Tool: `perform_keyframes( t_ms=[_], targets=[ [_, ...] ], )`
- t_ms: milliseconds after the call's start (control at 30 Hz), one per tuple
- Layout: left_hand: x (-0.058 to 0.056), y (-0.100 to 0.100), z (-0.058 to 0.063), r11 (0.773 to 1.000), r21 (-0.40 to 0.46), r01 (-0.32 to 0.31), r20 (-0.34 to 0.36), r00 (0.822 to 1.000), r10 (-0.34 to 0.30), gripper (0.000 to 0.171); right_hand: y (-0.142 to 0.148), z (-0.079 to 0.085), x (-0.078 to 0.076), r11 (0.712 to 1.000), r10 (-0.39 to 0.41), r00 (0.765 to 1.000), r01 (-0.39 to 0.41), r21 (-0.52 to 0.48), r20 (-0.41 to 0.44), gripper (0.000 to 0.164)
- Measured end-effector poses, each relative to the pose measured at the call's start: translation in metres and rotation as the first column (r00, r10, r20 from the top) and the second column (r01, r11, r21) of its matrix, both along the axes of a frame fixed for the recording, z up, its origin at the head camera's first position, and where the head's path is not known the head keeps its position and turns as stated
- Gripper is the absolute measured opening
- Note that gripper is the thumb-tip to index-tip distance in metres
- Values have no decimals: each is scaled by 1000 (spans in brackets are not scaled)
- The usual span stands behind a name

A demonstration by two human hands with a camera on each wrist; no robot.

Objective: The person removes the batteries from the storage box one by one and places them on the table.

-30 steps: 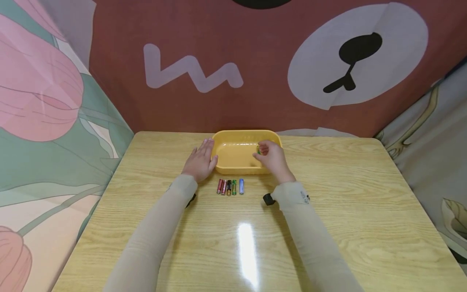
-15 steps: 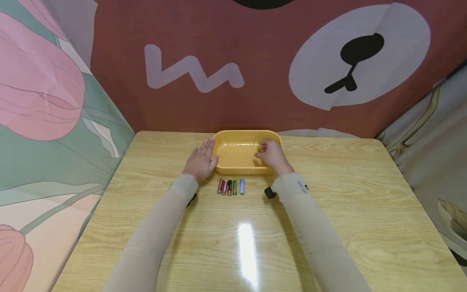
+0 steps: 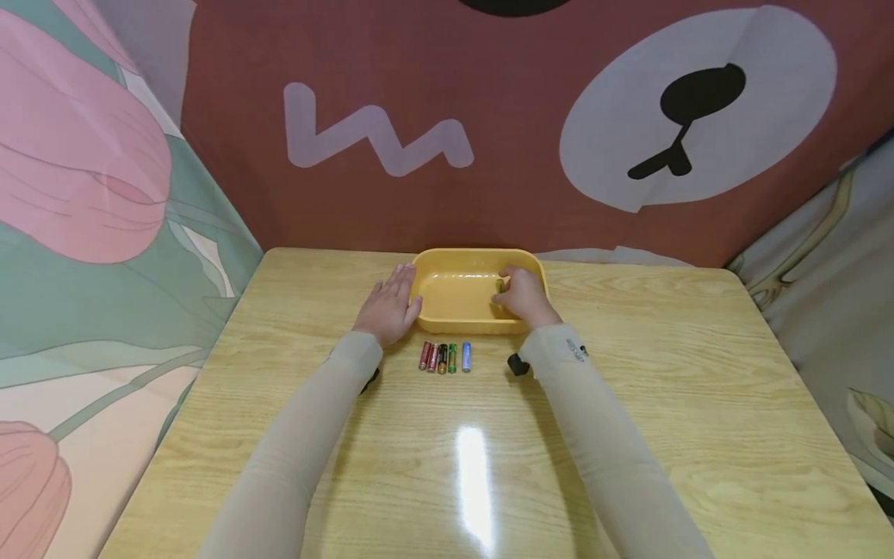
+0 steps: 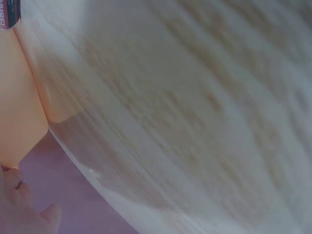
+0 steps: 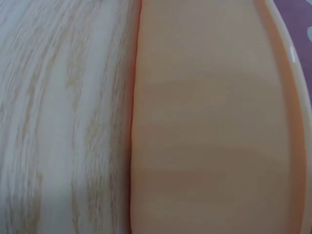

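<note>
A shallow yellow tray (image 3: pixel 482 325) stands near the back of the table; it fills much of the right wrist view as a pale orange wall (image 5: pixel 209 122). My left hand (image 3: pixel 386 307) rests against the tray's left end with fingers straight. Inside the tray's right part, my right hand (image 3: pixel 528 298) pinches a green-and-gold battery (image 3: pixel 500 286) between thumb and fingers; its lower end is hard to make out. Several batteries lie in a row before the tray: two reddish (image 3: pixel 424 355), a black-and-gold one (image 3: pixel 442 359), a green one (image 3: pixel 452 358) and, slightly apart, a blue one (image 3: pixel 466 357).
The wood-grain table (image 3: pixel 628 404) extends to both sides and toward me. A reddish-brown printed cloth (image 3: pixel 503 194) hangs just behind the tray. Patterned cloths flank the table at left (image 3: pixel 105 310) and right (image 3: pixel 824 310).
My right wrist has come forward slightly while the hand keeps the battery over the tray's right part. The left hand has stayed at the tray's end. The head view has shifted a little.
</note>
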State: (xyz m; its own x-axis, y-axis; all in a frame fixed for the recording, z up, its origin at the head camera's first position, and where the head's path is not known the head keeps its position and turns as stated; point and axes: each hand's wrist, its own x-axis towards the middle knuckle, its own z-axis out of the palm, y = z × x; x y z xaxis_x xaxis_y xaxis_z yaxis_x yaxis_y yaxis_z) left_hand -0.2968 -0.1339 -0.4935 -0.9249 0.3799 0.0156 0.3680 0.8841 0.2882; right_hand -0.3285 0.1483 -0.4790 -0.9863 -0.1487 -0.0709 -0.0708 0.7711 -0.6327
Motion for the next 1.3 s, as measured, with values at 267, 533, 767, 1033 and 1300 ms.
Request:
perform_keyframes(
  t_ms=[267,533,767,1033,1300],
  targets=[
    [-2,1,-2,1000,-3,8,-3,1000,-8,67,-1,-2,-2,995,25,1000,-24,94,-12,60],
    [-3,1,-4,1000,-17,11,-11,1000,-11,68,-1,-2,-4,992,71,997,-74,99,40,62],
    [-3,2,-4,1000,-8,14,-16,1000,-14,68,-2,-2,-8,980,129,991,-134,146,42,55],
    [-3,1,-5,1000,-16,8,-25,1000,-9,68,-3,-1,-8,969,170,985,-174,174,35,50],
    [-3,1,-4,1000,-12,3,-13,1000,-3,67,-5,-2,-6,984,136,988,-143,105,66,44]
  ],
)
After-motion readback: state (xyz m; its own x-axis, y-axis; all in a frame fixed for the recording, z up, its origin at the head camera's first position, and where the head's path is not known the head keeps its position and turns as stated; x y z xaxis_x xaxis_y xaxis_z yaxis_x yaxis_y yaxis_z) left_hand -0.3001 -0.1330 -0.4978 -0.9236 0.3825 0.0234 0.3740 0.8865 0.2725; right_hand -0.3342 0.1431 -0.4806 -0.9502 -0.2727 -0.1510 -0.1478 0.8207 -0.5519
